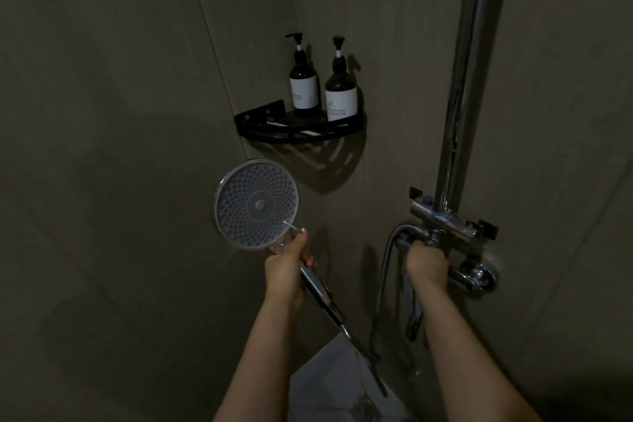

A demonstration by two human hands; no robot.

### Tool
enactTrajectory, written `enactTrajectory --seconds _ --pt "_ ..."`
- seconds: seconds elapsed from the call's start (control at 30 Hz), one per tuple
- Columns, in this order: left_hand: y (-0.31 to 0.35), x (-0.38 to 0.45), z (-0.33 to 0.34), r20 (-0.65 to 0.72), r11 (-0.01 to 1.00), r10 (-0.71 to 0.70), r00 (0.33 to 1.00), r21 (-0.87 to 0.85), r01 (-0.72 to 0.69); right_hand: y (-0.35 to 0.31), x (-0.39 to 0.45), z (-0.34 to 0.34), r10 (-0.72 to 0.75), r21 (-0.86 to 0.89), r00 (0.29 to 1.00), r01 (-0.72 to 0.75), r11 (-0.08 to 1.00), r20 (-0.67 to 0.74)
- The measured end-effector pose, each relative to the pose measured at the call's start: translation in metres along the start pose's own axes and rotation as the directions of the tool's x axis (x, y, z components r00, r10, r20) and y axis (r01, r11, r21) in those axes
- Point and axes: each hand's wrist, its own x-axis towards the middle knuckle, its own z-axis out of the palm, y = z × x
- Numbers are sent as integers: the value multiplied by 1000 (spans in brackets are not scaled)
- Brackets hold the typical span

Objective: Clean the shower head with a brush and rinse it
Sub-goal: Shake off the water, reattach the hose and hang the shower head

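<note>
**Holding the shower head up, other hand on the mixer valve**

Holding the shower head (pixel 256 204) by its chrome handle, my left hand (pixel 287 269) has its fingers wrapped round the neck just below the round face, thumb pointing up toward the rim. The nozzle face is turned toward me and tilted slightly left, raised in front of the grey tiled wall (pixel 102 113), below the corner shelf. Its hose (pixel 363 358) trails down from the handle toward the floor.

My right hand (pixel 426 262) is clenched round a control on the chrome mixer valve (pixel 445 226), at the foot of the upright riser pipe (pixel 469 79). A second hose (pixel 387 267) loops down from the valve beside that hand.

On the black corner shelf (pixel 301 128) two dark pump bottles (pixel 323 86) with white labels stand side by side, upright.
</note>
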Motion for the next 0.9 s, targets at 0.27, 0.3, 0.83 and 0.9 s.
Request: enactTrajectory --seconds 0.27,0.3,0.83,0.9 --pt "-9 2 9 77 999 -30 997 -26 32 6 -1 -1 3 140 999 3 990 -46" --pt "-11 2 11 88 999 -28 996 -25 30 6 1 2 55 221 998 -46 974 -35" --pt "-16 -1 4 91 998 -55 994 7 55 -6 -10 20 250 921 904 -378 92 346" --pt "-15 -2 0 89 999 -53 995 6 53 -7 -9 20 239 917 890 -398 -10 388"
